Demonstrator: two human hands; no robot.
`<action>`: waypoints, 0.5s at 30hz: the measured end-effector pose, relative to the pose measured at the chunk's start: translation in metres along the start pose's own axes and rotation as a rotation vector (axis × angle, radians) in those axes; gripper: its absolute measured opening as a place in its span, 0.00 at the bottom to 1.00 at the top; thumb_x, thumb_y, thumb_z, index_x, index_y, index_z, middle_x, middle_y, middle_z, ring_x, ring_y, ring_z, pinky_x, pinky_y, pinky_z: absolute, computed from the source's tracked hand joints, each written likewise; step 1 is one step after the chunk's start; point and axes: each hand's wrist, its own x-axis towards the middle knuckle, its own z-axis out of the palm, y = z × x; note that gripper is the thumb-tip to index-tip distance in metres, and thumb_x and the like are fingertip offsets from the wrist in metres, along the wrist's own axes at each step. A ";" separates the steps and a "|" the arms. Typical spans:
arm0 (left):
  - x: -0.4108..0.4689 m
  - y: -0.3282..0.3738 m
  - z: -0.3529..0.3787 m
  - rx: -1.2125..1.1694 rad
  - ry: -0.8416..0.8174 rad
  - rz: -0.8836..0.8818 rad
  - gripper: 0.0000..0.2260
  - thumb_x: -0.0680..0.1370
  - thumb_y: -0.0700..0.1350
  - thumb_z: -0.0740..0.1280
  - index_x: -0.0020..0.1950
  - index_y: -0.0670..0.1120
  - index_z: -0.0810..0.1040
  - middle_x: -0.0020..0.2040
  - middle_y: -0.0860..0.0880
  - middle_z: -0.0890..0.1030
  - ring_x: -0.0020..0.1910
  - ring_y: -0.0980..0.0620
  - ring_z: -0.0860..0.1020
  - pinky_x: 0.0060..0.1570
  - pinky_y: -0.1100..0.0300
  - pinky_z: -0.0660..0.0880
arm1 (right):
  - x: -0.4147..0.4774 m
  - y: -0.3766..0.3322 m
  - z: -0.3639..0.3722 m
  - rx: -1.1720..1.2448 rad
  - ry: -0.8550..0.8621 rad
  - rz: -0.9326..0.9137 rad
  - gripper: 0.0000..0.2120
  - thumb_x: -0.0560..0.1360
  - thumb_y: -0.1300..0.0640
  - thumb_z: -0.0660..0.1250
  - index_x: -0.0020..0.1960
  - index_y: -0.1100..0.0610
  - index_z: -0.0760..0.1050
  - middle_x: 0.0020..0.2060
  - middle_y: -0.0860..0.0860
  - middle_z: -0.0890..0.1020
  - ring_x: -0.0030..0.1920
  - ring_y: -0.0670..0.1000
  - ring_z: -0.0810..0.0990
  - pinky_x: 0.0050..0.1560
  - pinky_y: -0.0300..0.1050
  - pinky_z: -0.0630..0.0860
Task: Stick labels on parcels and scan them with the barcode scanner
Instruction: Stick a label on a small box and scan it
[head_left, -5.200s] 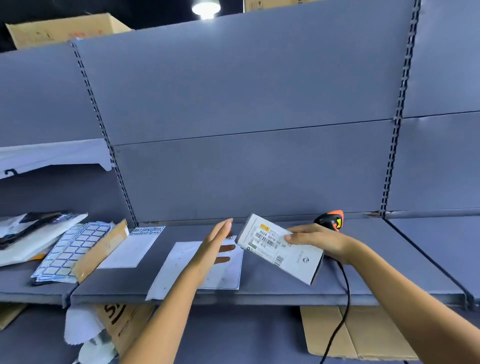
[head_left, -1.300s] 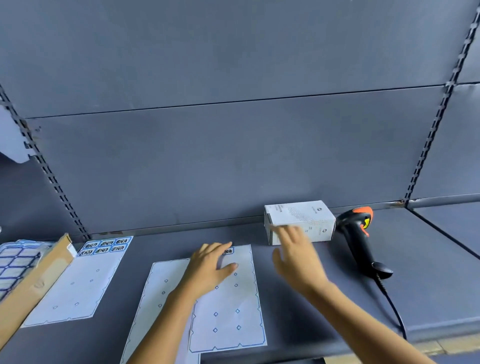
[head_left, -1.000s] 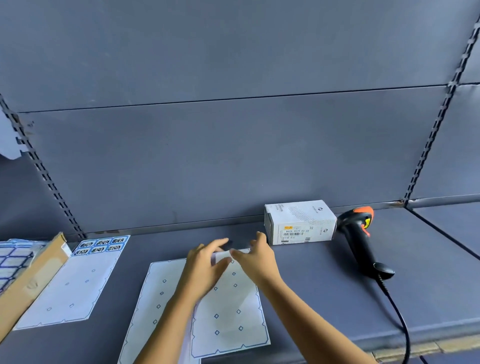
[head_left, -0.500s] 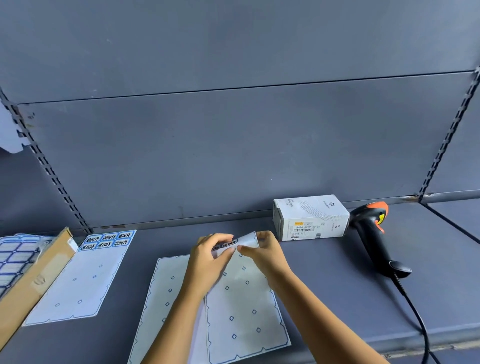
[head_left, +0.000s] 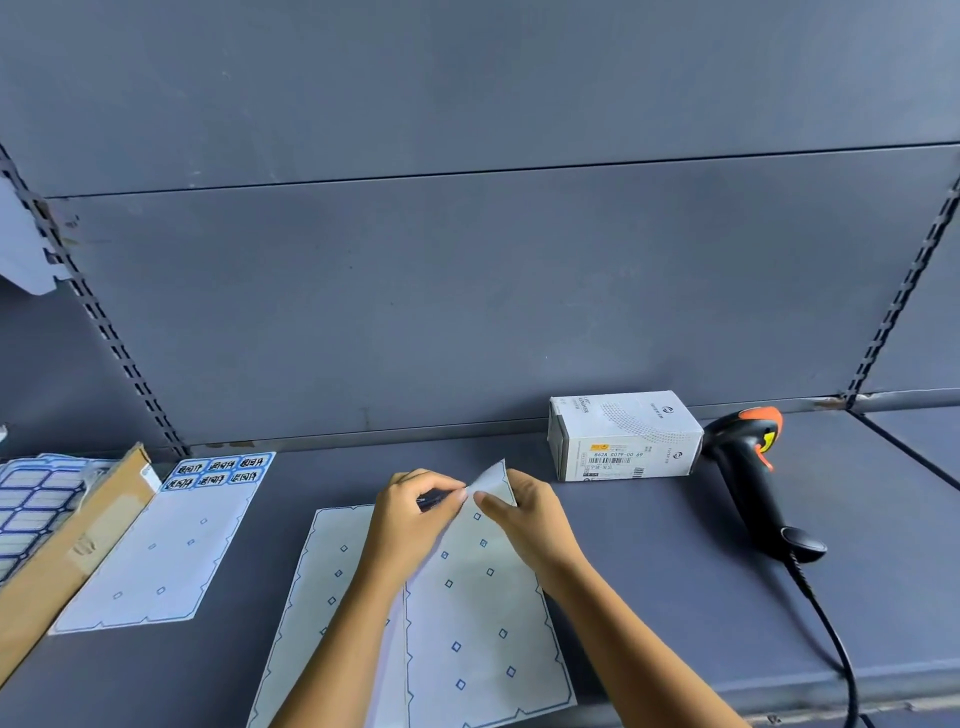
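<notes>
Left hand (head_left: 410, 514) pinches a dark label (head_left: 434, 500) and right hand (head_left: 530, 525) pinches the sheet (head_left: 478, 613) by its lifted corner; peeling slowly should keep it flat for the box (head_left: 623, 441) just behind, beside the scanner (head_left: 753, 483).

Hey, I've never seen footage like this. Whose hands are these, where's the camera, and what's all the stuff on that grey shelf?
There is no machine here. A person wears a camera on the head, looking forward and down, so you see their own arms. The left hand pinches a small dark label at the top of a nearly used-up label sheet, while the right hand pinches that sheet's lifted corner. On the grey shelf stands a white box with a printed barcode, which is the parcel. Right of it lies a black and orange barcode scanner. To the left lies a second sheet with six labels at its top, beside a strip of cardboard.
</notes>
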 end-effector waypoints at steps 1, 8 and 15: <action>0.001 0.000 -0.001 0.002 0.005 -0.005 0.08 0.73 0.42 0.71 0.40 0.56 0.82 0.41 0.56 0.82 0.48 0.62 0.75 0.41 0.74 0.69 | 0.000 0.001 0.000 -0.010 0.001 -0.005 0.12 0.71 0.52 0.65 0.43 0.61 0.75 0.38 0.58 0.82 0.34 0.49 0.75 0.37 0.45 0.73; -0.001 0.005 -0.002 -0.045 0.049 -0.084 0.08 0.74 0.40 0.69 0.37 0.51 0.81 0.39 0.58 0.81 0.43 0.59 0.77 0.41 0.71 0.71 | -0.002 0.000 -0.003 -0.072 0.001 0.011 0.05 0.72 0.56 0.65 0.44 0.56 0.78 0.38 0.53 0.83 0.35 0.48 0.76 0.36 0.42 0.72; -0.001 0.003 -0.004 -0.132 0.121 -0.139 0.07 0.78 0.41 0.65 0.40 0.47 0.76 0.35 0.55 0.78 0.33 0.59 0.73 0.37 0.63 0.70 | -0.002 -0.001 -0.005 -0.116 0.002 0.028 0.08 0.70 0.55 0.65 0.45 0.60 0.76 0.40 0.55 0.83 0.34 0.48 0.74 0.34 0.41 0.70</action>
